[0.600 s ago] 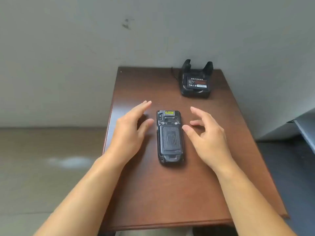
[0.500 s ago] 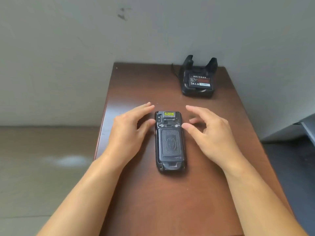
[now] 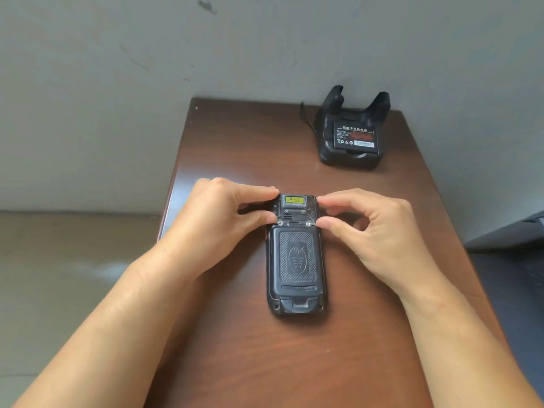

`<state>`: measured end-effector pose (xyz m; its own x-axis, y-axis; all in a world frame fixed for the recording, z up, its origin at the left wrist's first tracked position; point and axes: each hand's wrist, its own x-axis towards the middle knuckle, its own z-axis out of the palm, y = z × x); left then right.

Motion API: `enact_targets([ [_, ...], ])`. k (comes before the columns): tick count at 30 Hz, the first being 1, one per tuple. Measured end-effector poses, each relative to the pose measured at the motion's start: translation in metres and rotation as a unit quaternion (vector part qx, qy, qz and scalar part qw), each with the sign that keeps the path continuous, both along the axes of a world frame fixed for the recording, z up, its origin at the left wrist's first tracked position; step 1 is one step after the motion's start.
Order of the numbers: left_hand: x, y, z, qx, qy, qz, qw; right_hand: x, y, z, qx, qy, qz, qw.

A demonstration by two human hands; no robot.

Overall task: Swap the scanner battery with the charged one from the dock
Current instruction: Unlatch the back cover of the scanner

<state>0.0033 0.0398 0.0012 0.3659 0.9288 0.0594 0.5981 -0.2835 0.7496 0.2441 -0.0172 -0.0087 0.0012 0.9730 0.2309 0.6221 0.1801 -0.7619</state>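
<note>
Black scanner (image 3: 295,257) lies face down mid-bench, charged battery (image 3: 355,137) still docked at the far right corner. We have just closed left hand (image 3: 219,219) and right hand (image 3: 372,231), previously hovering open, onto its top end, thumbs by the cover latches.

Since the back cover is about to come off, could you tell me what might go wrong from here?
1. The scanner lies face down, unclamped, on the smooth table; both hands pinch only its top end, so it may slide or scuff its screen.
2. The two small latches beside the thumbs could slip, leaving the battery cover half released.
3. The dock with the charged battery sits near the table's far right edge; a careless reach might nudge it.
</note>
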Motion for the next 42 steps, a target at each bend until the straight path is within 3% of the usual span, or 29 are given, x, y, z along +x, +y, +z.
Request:
enact_targets([
  [18, 0.004, 0.000, 0.009, 0.022, 0.039, 0.008, 0.999, -0.011, 0.003, -0.006, 0.072, -0.021, -0.056, 0.996],
  [34, 0.003, -0.002, 0.011, 0.039, 0.053, -0.006, 0.998, -0.016, 0.004, 0.007, -0.024, -0.047, -0.055, 0.997],
  [42, 0.002, -0.002, 0.007, 0.029, 0.023, 0.003, 0.999, -0.046, 0.012, 0.014, -0.080, -0.119, -0.057, 0.988],
])
